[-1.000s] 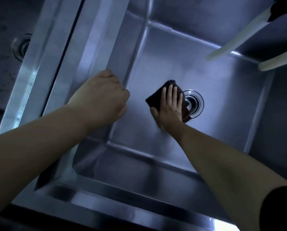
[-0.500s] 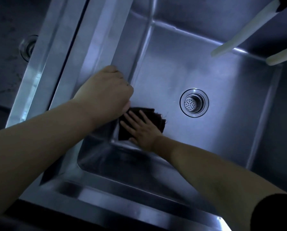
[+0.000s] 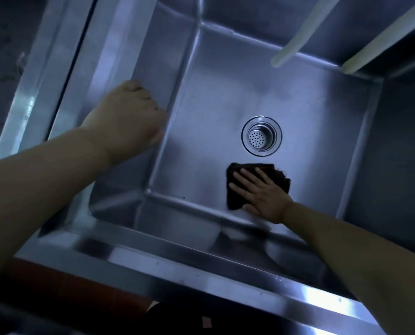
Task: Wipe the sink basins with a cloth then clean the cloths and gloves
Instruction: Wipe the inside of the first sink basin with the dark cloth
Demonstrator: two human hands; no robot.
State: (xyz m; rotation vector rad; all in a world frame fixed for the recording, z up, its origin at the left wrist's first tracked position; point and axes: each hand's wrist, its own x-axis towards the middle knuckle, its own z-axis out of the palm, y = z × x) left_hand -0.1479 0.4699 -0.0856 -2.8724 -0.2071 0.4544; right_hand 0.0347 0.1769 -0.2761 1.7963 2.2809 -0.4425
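Dark brown folded cloth point(image 3: 235, 189), pressed under the right hand's point(image 3: 262, 197) flat fingers point(image 3: 244, 178), has swept rightward from the stainless steel sink basin's point(image 3: 225, 93) near-left corner, so wiping continues while the left hand point(image 3: 126, 117), fingers curled round its edge, braces.

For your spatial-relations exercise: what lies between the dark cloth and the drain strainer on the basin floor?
Nothing: in the head view only bare steel of the basin floor separates the dark cloth, pressed flat by the right hand, from the drain strainer.
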